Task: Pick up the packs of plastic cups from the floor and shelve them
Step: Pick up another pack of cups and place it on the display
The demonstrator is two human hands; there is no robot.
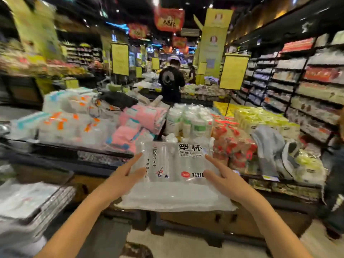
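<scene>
Clear crinkly cup pack (175, 175), two-hand grip, seemingly

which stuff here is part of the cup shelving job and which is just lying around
Part of the job:
- clear pack of plastic cups, held at its sides by the left hand and right hand
- display shelf ahead

Just lying about:
- pink packs
- white cup stacks
- grey cloth
- black bag

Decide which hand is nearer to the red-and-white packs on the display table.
Right. The right hand holds the cup pack on the side next to the red-and-white packs; the left hand holds the far side.
</scene>
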